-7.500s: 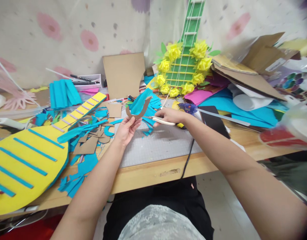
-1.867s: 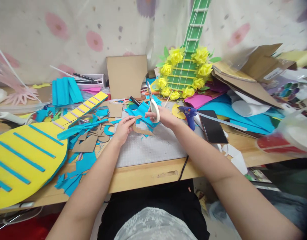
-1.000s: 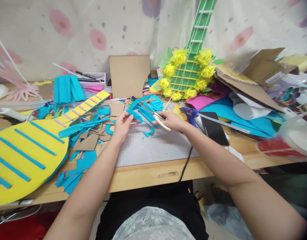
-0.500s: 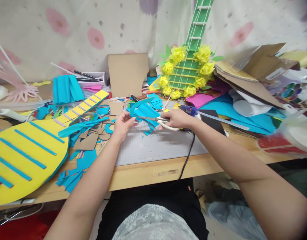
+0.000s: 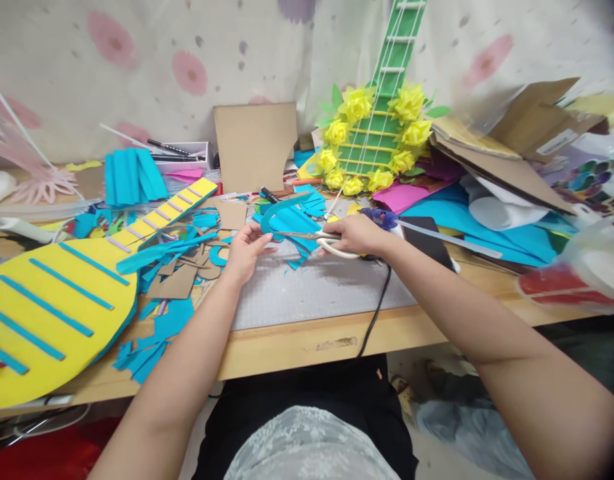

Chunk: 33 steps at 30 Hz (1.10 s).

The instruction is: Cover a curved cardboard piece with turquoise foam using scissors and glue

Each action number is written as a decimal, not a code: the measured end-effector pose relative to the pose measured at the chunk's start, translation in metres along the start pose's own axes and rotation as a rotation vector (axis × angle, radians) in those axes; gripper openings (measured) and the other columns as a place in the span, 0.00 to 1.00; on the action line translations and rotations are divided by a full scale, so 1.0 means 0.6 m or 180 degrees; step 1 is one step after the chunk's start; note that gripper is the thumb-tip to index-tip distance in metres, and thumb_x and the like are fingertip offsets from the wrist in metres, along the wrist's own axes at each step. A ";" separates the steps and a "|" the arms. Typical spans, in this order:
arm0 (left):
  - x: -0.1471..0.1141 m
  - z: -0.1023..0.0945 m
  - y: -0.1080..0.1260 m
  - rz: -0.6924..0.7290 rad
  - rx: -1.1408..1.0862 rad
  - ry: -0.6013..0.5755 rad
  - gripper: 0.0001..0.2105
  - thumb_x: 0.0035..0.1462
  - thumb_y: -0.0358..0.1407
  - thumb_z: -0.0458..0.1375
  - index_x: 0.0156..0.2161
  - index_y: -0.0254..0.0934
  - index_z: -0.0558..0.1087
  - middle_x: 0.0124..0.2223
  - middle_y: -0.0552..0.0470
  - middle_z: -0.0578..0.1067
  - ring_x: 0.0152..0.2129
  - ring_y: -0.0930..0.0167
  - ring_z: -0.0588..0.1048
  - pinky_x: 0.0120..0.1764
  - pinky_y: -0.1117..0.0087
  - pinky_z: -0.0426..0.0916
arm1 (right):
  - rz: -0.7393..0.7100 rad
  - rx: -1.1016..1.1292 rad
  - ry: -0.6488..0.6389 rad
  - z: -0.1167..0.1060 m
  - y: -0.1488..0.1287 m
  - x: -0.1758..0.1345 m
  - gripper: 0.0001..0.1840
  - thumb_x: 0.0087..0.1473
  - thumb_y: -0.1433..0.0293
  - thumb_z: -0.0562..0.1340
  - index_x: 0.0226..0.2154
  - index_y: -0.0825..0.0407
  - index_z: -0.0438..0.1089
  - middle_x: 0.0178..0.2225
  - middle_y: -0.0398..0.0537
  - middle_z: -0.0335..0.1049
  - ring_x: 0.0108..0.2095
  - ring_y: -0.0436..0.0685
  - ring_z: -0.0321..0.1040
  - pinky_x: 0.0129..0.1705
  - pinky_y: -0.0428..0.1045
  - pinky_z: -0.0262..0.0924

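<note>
Step in hand: trimming, by the look of it. The scissors [image 5: 317,238] have their blades laid against the curved blue piece [image 5: 279,208], above the grey cutting mat [image 5: 311,293].
Right hand [image 5: 359,235]: closed through the cream scissor handles, blades pointing left towards the other hand.
Left hand [image 5: 244,250]: fingers pinched on the lower end of the curved blue piece, holding it just clear of the mat.
Position of piece: between the two hands, over the far edge of the mat, in front of the cardboard panel [image 5: 255,147].
Next move, as judged: the cut would need the piece turned steadily by the left hand so the blades follow the curve; the fingertips sit near the blades.
Containers: white tray [image 5: 184,155] at the back holds dark pens or sticks; exact contents too small to tell. Cardboard box [image 5: 541,120] at right lies open, interior hidden.
Surroundings: yellow guitar cut-out [image 5: 51,320] at left; blue glue gun [image 5: 379,217] just beside the right hand; blue scraps [image 5: 151,347] on the bench edge.
</note>
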<state>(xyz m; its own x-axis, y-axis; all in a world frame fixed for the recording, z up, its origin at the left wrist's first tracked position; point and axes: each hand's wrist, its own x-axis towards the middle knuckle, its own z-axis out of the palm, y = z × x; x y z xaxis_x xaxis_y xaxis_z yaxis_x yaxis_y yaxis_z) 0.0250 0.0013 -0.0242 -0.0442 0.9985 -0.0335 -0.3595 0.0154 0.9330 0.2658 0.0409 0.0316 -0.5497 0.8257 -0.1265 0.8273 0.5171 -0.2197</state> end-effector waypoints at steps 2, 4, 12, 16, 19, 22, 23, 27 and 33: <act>0.000 0.000 0.000 -0.0030 -0.0011 0.0025 0.16 0.35 0.36 0.68 0.29 0.35 0.67 0.26 0.57 0.72 0.24 0.74 0.74 0.27 0.72 0.73 | -0.0002 0.0005 0.0028 0.002 0.002 0.000 0.28 0.39 0.42 0.58 0.25 0.51 0.68 0.22 0.43 0.64 0.23 0.49 0.54 0.26 0.45 0.39; 0.000 0.001 0.000 -0.0065 -0.0017 0.0052 0.16 0.35 0.36 0.68 0.29 0.35 0.67 0.25 0.57 0.72 0.24 0.73 0.75 0.27 0.72 0.73 | -0.0007 0.0057 0.0030 0.003 0.003 0.000 0.28 0.39 0.42 0.58 0.26 0.50 0.69 0.22 0.43 0.65 0.23 0.49 0.55 0.26 0.45 0.40; -0.001 0.002 0.001 -0.0092 0.0065 0.0042 0.17 0.35 0.37 0.68 0.29 0.35 0.66 0.26 0.57 0.72 0.26 0.71 0.76 0.27 0.71 0.72 | -0.0070 0.0056 -0.0105 -0.012 -0.002 0.003 0.30 0.39 0.41 0.57 0.31 0.48 0.72 0.26 0.45 0.69 0.25 0.51 0.60 0.27 0.45 0.41; -0.001 0.002 0.001 -0.0097 0.0027 0.0041 0.18 0.33 0.37 0.69 0.28 0.35 0.66 0.25 0.57 0.72 0.26 0.71 0.76 0.28 0.70 0.73 | -0.0069 -0.0030 -0.0131 -0.017 -0.009 0.007 0.29 0.40 0.42 0.58 0.33 0.49 0.72 0.28 0.46 0.70 0.27 0.52 0.61 0.27 0.46 0.41; -0.001 0.001 0.000 -0.0110 -0.0037 0.0059 0.17 0.33 0.36 0.69 0.28 0.35 0.66 0.24 0.58 0.72 0.25 0.72 0.76 0.28 0.71 0.73 | -0.0048 -0.0056 -0.0104 -0.018 -0.013 0.007 0.28 0.41 0.43 0.57 0.32 0.49 0.72 0.28 0.46 0.70 0.27 0.52 0.61 0.27 0.46 0.41; -0.001 0.000 0.000 -0.0155 -0.0080 0.0059 0.17 0.34 0.36 0.68 0.28 0.35 0.66 0.24 0.57 0.72 0.25 0.72 0.76 0.28 0.72 0.73 | -0.0043 -0.0071 -0.0084 -0.018 -0.012 0.007 0.29 0.40 0.42 0.58 0.31 0.49 0.72 0.27 0.46 0.70 0.27 0.52 0.60 0.27 0.46 0.41; -0.001 0.001 0.000 -0.0177 -0.0093 0.0058 0.17 0.34 0.35 0.68 0.28 0.35 0.66 0.25 0.57 0.72 0.26 0.72 0.76 0.27 0.73 0.73 | -0.0047 -0.0076 -0.0077 -0.018 -0.011 0.007 0.29 0.39 0.42 0.58 0.31 0.49 0.72 0.27 0.46 0.70 0.26 0.52 0.60 0.27 0.46 0.41; -0.001 0.003 0.001 -0.0235 -0.0167 0.0046 0.17 0.33 0.34 0.69 0.27 0.35 0.65 0.24 0.58 0.73 0.25 0.71 0.77 0.26 0.74 0.72 | -0.0075 -0.0147 -0.0026 -0.016 -0.005 0.008 0.30 0.40 0.42 0.57 0.31 0.49 0.72 0.26 0.47 0.70 0.25 0.51 0.59 0.27 0.46 0.40; 0.001 0.004 -0.003 -0.0292 -0.0235 0.0017 0.16 0.34 0.34 0.68 0.28 0.34 0.65 0.25 0.58 0.73 0.26 0.71 0.77 0.27 0.75 0.71 | -0.0158 -0.0238 0.0050 -0.016 -0.001 0.007 0.29 0.42 0.42 0.56 0.30 0.50 0.72 0.26 0.47 0.69 0.25 0.51 0.58 0.27 0.46 0.39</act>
<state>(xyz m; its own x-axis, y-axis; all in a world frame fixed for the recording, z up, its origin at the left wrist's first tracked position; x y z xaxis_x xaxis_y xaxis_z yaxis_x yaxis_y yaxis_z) 0.0275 0.0019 -0.0249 -0.0129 0.9927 -0.1197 -0.4298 0.1026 0.8971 0.2637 0.0461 0.0404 -0.5887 0.8019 -0.1018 0.8058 0.5723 -0.1522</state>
